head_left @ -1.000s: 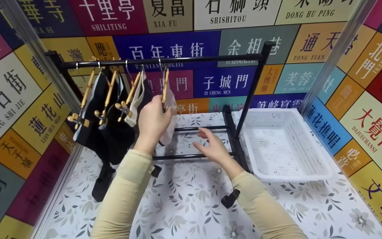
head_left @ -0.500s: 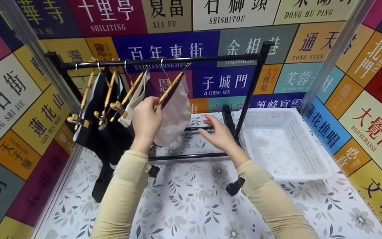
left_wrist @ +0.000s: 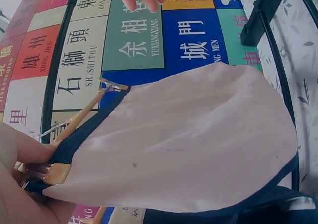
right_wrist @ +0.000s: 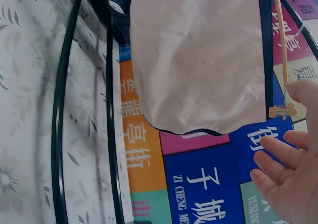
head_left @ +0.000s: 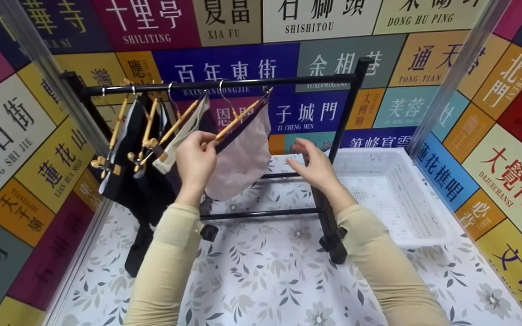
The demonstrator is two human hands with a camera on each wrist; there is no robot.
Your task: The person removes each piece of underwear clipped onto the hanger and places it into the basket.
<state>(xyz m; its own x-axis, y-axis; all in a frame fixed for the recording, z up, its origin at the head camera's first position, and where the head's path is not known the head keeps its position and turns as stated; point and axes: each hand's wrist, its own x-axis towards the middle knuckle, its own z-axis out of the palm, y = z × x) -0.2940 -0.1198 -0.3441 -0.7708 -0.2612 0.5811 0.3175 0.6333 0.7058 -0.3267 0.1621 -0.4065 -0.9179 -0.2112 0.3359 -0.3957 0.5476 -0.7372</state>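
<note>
A pale pink cloth with a dark edge [head_left: 243, 163] hangs clipped to a wooden clip hanger [head_left: 238, 119], whose hook is on the rail of a black garment rack [head_left: 306, 80]. My left hand [head_left: 195, 165] grips the hanger's near end; in the left wrist view its fingers [left_wrist: 30, 147] are at the clip beside the cloth's corner. The far clip [right_wrist: 282, 111] also holds the cloth. My right hand [head_left: 317, 170], fingers apart and holding nothing, is right of the cloth, in front of the rack's right post.
Several hangers with dark garments [head_left: 152, 194] and a cream-edged one [head_left: 184, 131] hang at the rail's left. A white plastic basket [head_left: 447, 231] stands right of the rack on a leaf-patterned tabletop [head_left: 261, 280]. Sign-covered walls stand behind and beside.
My left hand has swung the hanger's near end left and toward me, turning the pink cloth to face me. My right hand has moved right and up.
</note>
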